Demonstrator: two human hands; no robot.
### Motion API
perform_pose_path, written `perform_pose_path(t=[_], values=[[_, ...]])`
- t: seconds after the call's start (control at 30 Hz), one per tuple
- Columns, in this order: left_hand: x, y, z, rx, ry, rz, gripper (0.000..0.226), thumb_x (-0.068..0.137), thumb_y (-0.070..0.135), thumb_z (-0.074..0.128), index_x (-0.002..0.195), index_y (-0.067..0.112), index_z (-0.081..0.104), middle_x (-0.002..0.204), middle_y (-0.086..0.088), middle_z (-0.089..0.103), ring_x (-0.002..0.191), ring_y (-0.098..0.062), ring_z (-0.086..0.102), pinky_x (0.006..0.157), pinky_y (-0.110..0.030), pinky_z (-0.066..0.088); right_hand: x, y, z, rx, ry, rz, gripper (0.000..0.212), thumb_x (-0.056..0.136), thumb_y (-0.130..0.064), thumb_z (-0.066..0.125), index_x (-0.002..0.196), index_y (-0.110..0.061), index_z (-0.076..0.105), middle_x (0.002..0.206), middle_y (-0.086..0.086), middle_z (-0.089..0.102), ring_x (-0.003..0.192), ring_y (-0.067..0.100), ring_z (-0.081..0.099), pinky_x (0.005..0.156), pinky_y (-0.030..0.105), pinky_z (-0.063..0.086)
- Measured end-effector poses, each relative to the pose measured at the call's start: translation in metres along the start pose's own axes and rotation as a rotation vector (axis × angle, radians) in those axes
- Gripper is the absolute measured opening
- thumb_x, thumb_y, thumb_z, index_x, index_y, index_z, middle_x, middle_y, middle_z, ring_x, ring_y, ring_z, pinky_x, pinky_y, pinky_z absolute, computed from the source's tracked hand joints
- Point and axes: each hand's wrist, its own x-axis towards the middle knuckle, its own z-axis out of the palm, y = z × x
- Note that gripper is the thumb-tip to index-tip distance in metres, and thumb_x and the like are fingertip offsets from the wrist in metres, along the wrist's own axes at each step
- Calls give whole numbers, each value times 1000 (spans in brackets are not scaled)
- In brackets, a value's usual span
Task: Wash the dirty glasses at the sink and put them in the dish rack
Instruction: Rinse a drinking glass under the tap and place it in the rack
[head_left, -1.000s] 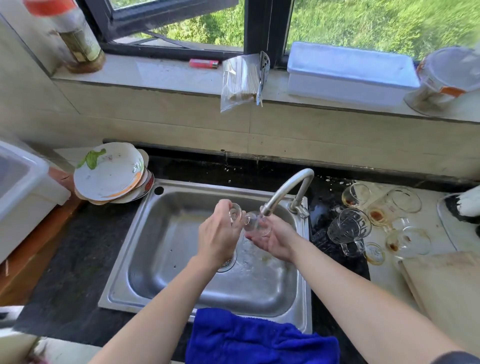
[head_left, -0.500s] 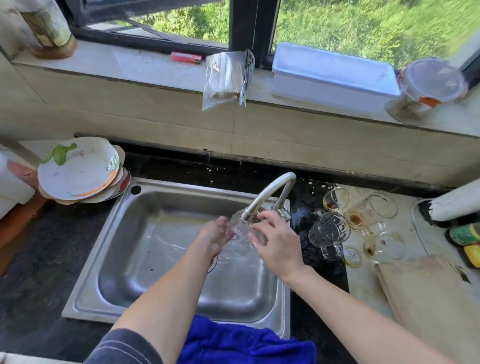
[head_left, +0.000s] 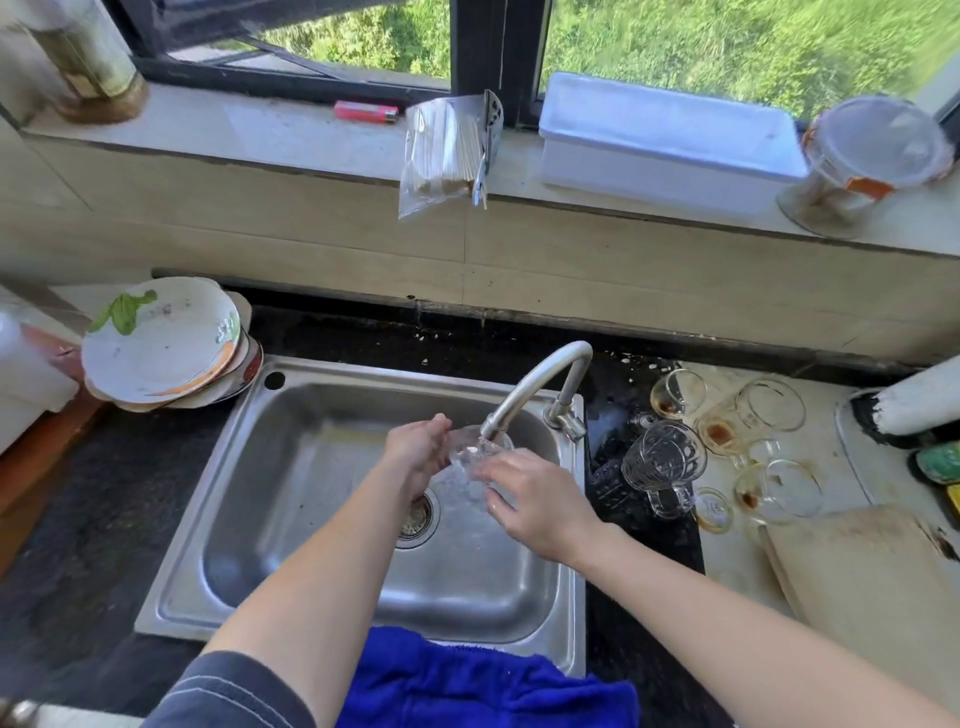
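Observation:
A small clear glass (head_left: 475, 447) sits under the spout of the curved tap (head_left: 540, 387), over the steel sink (head_left: 311, 467). Water runs over it. My left hand (head_left: 418, 457) holds the glass from the left side. My right hand (head_left: 535, 499) grips it from the right and below, fingers wet. On the counter right of the sink stand several dirty glasses: a patterned mug (head_left: 662, 465), and stained ones (head_left: 675, 395), (head_left: 719, 434), (head_left: 779, 491). No dish rack shows in this view.
A stack of dirty plates (head_left: 161, 343) lies left of the sink. A blue cloth (head_left: 467, 680) hangs over the sink's front edge. A wooden cutting board (head_left: 872, 582) lies at the right. The windowsill holds a white box (head_left: 665, 140), a bag of sticks (head_left: 447, 150) and a lighter (head_left: 366, 111).
The view has shifted slightly. My right hand has turned from cupping the glass palm-up to lying over it from the right; both hands stay on the glass under the tap.

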Motion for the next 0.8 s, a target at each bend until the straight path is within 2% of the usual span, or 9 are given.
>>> perform_pose_path(t=[0.07, 0.17, 0.3, 0.37, 0.43, 0.57, 0.7, 0.8], values=[[1, 3, -5, 63, 7, -2, 15, 94, 9, 59, 81, 1, 61, 58, -7, 59, 43, -15, 51, 49, -26, 42, -4, 4, -2, -54, 47, -68, 29, 86, -26, 51, 106, -19, 71, 105, -6, 69, 99, 17, 64, 69, 36, 59], [-5, 0, 1, 174, -47, -25, 20, 93, 11, 60, 75, 3, 60, 41, 0, 51, 30, -9, 41, 36, -15, 32, 3, -2, 1, -98, 51, -67, 33, 83, -21, 60, 115, -20, 68, 114, 1, 65, 106, 22, 61, 64, 34, 59], [3, 6, -17, 323, 31, -17, 21, 88, 18, 67, 72, 7, 59, 38, 2, 45, 30, -9, 33, 33, -12, 21, -5, 2, -4, -147, 4, -246, 24, 85, -21, 55, 100, -18, 73, 104, -5, 70, 99, 17, 64, 64, 32, 59], [1, 4, -18, 411, 6, -14, 17, 86, 16, 68, 73, 8, 60, 37, 3, 45, 28, -8, 31, 35, -10, 17, -2, 0, -4, -160, 0, -230, 27, 81, -17, 62, 107, -17, 71, 113, -1, 67, 103, 20, 62, 61, 33, 59], [-5, 5, -14, 493, -57, -33, 16, 82, 16, 68, 69, 10, 61, 37, 2, 43, 29, -8, 28, 39, -11, 15, 2, -3, 3, -159, 7, -207, 35, 79, -16, 63, 114, -16, 67, 121, 4, 61, 107, 24, 59, 60, 35, 59], [-9, 18, -28, 695, -58, -93, 33, 87, 17, 62, 56, 13, 53, 33, 4, 45, 30, -7, 27, 37, -11, 17, -3, 1, -3, -188, 20, -350, 27, 84, -17, 53, 105, -14, 70, 110, 2, 66, 101, 22, 61, 64, 35, 59], [-21, 19, -22, 887, -149, -171, 30, 88, 15, 54, 59, 12, 54, 36, 0, 52, 39, -11, 30, 44, -17, 21, 5, -9, 2, -233, 57, -334, 31, 84, -20, 48, 104, -14, 70, 110, 5, 65, 98, 24, 61, 56, 32, 56], [-17, 21, -31, 828, -230, -198, 22, 90, 23, 57, 71, 12, 59, 56, -5, 67, 42, -12, 34, 44, -19, 23, 5, -3, 1, -129, 41, -308, 23, 92, -27, 53, 89, -13, 72, 96, -1, 65, 87, 19, 60, 60, 36, 57]])
